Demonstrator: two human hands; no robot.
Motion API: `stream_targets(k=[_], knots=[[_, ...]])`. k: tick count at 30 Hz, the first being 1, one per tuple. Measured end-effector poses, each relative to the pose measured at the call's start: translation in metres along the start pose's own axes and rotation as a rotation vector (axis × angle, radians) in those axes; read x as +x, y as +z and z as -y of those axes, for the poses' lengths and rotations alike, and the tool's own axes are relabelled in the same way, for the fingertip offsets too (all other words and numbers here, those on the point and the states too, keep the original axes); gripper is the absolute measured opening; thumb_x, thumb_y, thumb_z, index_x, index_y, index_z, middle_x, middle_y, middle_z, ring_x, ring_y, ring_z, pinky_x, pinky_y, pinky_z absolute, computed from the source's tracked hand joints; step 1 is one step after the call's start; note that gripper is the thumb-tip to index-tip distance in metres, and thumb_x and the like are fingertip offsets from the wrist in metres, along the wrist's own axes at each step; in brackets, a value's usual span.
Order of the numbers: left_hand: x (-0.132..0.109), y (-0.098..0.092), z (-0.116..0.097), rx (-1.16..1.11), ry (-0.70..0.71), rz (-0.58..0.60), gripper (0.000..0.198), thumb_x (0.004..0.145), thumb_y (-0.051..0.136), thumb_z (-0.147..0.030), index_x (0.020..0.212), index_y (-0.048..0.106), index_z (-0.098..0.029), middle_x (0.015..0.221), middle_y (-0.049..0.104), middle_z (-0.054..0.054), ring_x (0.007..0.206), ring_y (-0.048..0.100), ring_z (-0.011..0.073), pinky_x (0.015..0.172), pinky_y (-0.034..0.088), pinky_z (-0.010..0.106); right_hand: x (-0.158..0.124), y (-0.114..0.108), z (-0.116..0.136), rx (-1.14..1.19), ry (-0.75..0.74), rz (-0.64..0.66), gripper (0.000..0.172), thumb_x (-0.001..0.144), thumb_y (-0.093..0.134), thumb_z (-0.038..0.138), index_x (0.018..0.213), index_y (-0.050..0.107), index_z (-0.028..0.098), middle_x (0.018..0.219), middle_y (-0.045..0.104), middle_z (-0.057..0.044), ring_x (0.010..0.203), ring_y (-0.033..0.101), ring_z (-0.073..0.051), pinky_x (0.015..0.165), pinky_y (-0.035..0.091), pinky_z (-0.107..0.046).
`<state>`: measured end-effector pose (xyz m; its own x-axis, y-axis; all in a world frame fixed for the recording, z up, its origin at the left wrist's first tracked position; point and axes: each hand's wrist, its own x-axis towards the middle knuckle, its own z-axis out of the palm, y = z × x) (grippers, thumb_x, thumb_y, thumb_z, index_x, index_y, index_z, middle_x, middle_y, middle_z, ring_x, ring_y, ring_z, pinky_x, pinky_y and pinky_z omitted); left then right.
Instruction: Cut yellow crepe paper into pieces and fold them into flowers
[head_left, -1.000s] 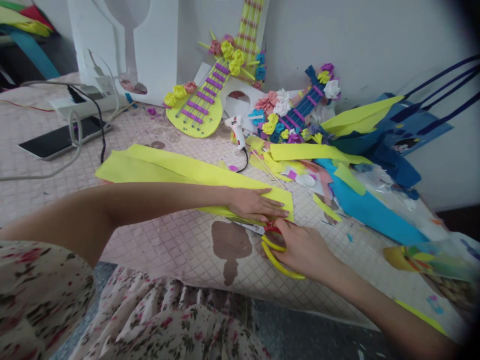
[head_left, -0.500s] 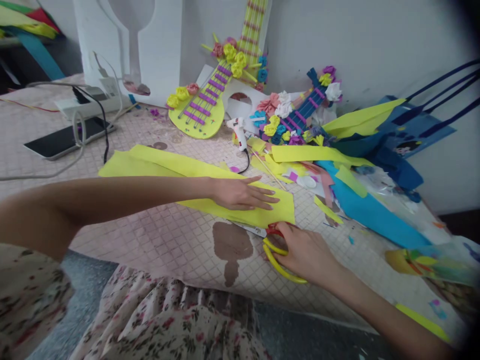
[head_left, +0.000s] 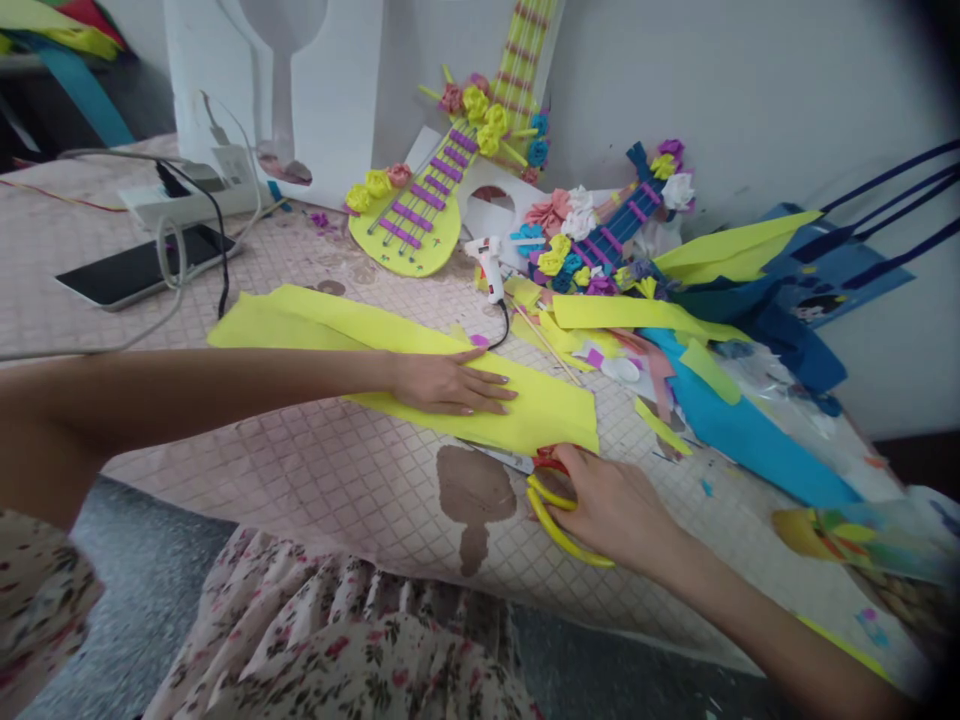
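Note:
A long, folded piece of yellow crepe paper lies across the table in front of me. Flat on top of it rests my left hand, its fingers stretched out. My right hand grips a pair of scissors with yellow and red handles at the paper's lower right corner. The scissor blades point left along the paper's near edge, partly under it. How far apart the blades are is hard to see.
Behind the paper lie a white glue gun and a yellow paper guitar. A phone and a power strip with cables sit at left. Blue paper, scraps, a blue flowered guitar and a blue bag fill the right.
My left hand has slid left along the yellow paper, still flat. My right hand and the scissors stay at the same corner. The view has shifted slightly.

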<state>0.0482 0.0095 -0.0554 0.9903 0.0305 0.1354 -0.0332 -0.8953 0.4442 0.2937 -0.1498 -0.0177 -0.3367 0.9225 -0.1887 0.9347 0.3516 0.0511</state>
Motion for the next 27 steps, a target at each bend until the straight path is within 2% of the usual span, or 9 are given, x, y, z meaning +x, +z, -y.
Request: stream_targets(k=[11, 18, 21, 27], knots=[[-0.001, 0.002, 0.001, -0.062, 0.002, -0.046, 0.047, 0.091, 0.039, -0.029, 0.137, 0.040, -0.036, 0.145, 0.038, -0.002, 0.138, 0.027, 0.0178, 0.114, -0.006, 0.041, 0.001, -0.003, -0.002, -0.080, -0.047, 0.075, 0.033, 0.083, 0.051, 0.049, 0.096, 0.053, 0.019, 0.085, 0.071, -0.007, 0.075, 0.068, -0.026, 0.055, 0.038, -0.030], [-0.001, 0.001, 0.000, -0.054, -0.014, -0.024, 0.046, 0.092, 0.037, -0.029, 0.138, 0.041, -0.034, 0.146, 0.036, -0.001, 0.139, 0.024, 0.0186, 0.114, -0.007, 0.041, 0.000, 0.000, -0.003, -0.024, -0.051, -0.041, 0.028, 0.078, 0.057, 0.041, 0.095, 0.053, 0.019, 0.092, 0.069, -0.007, 0.081, 0.066, -0.025, 0.062, 0.041, -0.031], [-0.001, 0.001, 0.000, -0.044, -0.028, 0.010, 0.047, 0.092, 0.035, -0.030, 0.139, 0.039, -0.033, 0.148, 0.033, -0.002, 0.140, 0.021, 0.0183, 0.113, -0.010, 0.041, 0.001, 0.000, -0.001, -0.018, -0.032, -0.044, 0.028, 0.077, 0.057, 0.042, 0.095, 0.053, 0.020, 0.092, 0.070, -0.007, 0.080, 0.066, -0.025, 0.061, 0.041, -0.031], [0.000, 0.001, -0.001, -0.072, -0.044, -0.015, 0.046, 0.091, 0.038, -0.028, 0.136, 0.042, -0.035, 0.146, 0.036, -0.003, 0.139, 0.023, 0.0172, 0.114, -0.010, 0.040, 0.007, -0.001, 0.007, -0.020, -0.035, -0.013, 0.031, 0.081, 0.052, 0.046, 0.098, 0.053, 0.020, 0.093, 0.070, -0.007, 0.079, 0.067, -0.026, 0.061, 0.040, -0.032]])
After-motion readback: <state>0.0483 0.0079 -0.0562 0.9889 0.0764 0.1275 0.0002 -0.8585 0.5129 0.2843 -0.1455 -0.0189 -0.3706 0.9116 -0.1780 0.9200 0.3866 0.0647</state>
